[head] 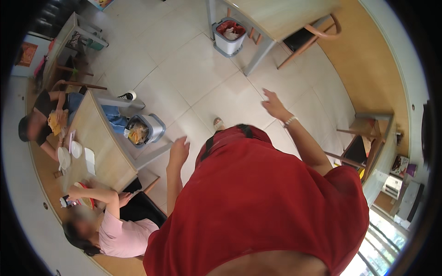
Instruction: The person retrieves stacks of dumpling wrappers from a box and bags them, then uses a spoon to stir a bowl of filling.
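My left hand (179, 151) hangs over the tiled floor (186, 79), with nothing seen in it and its fingers partly curled. On the other side of my red shirt, my right hand (274, 105) is held out with fingers apart and empty; a pale bracelet (290, 121) circles that wrist. One sandalled foot (218, 124) shows beneath me. Nearest to my left hand are a wooden-topped table (114, 155) and a grey-and-white pedal bin (146, 130) holding crumpled waste. Beyond both hands stands another pedal bin (229, 38) with a red liner.
Two seated people are at the left table with white bowls (76, 150), a red-rimmed bowl (90, 198) and a phone. A black-seated chair (143, 208) juts out there. Another table (276, 15) and a wooden chair (304, 38) stand ahead; more chairs (357, 151) are at right.
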The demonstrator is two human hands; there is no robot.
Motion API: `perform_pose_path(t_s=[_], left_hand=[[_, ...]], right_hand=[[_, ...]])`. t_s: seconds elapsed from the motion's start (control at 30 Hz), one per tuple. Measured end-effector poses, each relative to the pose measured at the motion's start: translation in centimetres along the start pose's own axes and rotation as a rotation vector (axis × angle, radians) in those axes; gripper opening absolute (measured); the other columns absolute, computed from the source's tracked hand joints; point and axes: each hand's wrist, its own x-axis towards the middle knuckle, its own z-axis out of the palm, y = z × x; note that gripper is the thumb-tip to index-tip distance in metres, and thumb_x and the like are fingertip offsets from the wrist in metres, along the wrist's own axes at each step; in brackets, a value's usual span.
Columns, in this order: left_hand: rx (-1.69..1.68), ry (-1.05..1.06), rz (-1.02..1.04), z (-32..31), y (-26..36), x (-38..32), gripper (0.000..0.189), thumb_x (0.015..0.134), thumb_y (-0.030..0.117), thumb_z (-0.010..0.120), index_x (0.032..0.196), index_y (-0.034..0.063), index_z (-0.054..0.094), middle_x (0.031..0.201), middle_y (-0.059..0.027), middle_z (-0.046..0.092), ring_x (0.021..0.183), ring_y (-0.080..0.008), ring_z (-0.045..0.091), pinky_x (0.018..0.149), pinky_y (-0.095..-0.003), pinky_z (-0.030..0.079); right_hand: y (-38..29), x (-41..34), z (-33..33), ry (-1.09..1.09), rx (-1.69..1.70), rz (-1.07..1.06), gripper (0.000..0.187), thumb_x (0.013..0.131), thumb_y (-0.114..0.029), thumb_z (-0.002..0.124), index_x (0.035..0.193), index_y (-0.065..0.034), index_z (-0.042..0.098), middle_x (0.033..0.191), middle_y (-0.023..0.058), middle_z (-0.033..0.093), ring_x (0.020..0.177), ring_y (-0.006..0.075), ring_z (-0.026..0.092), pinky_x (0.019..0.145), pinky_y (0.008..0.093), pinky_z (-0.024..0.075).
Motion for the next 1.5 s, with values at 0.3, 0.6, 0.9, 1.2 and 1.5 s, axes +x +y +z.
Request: perform_pose_path(t_s=[0.3,0.6,0.9,1.2,1.5], left_hand=[[-0.118,0.077,0.059,-13.6,3.0,33.2,0.030,0.084,0.013,0.057,0.111,-0.0013,0.059,0.108,-0.0207,0.061,0.100,-0.0346,0.059,0.087,-0.0389,0.046],[-0.255,0.020,-0.234,-26.1,-2.1,52.7,0.032,0.085,0.015,0.055,0.111,-0.0021,0.058,0.105,-0.0235,0.061,0.099,-0.0375,0.058,0.087,-0.0401,0.046],[-0.250,0.216,-0.532,-35.3,-17.4,69.4,0.030,0.082,0.019,0.054,0.106,0.0016,0.062,0.095,-0.0232,0.064,0.091,-0.0372,0.062,0.082,-0.0408,0.049],[-0.177,0.306,-0.256,-61.9,-27.2,101.5,0.028,0.084,0.012,0.053,0.107,-0.0022,0.061,0.100,-0.0244,0.062,0.094,-0.0385,0.059,0.084,-0.0407,0.048],[-0.271,0.299,-0.020,-80.0,-33.3,132.6,0.030,0.084,0.013,0.055,0.111,-0.0013,0.058,0.106,-0.0219,0.061,0.101,-0.0359,0.057,0.088,-0.0389,0.046]], right_hand=[[2.3,27.3,-5.8,-0.036,0.040,0.331,0.048,0.084,-0.025,0.050,0.124,0.0009,0.049,0.103,0.0209,0.062,0.098,0.0318,0.060,0.085,0.0367,0.0463],[-20.4,69.6,-4.9,-0.084,0.012,-0.143,0.033,0.090,-0.018,0.041,0.114,0.0017,0.055,0.106,0.0244,0.059,0.093,0.0396,0.058,0.083,0.0423,0.0461],[-44.1,100.6,1.3,-0.360,0.132,-0.605,0.037,0.088,-0.004,0.043,0.124,-0.0001,0.046,0.113,0.0186,0.057,0.104,0.0335,0.054,0.091,0.0371,0.0434],[-43.4,122.5,0.4,-0.309,-0.132,-0.342,0.039,0.087,-0.015,0.045,0.122,0.0022,0.050,0.110,0.0239,0.059,0.101,0.0366,0.057,0.089,0.0394,0.0442],[-45.2,149.3,7.9,-0.181,0.037,0.136,0.036,0.085,-0.013,0.045,0.116,0.0014,0.055,0.101,0.0215,0.062,0.094,0.0349,0.060,0.085,0.0382,0.0467]])
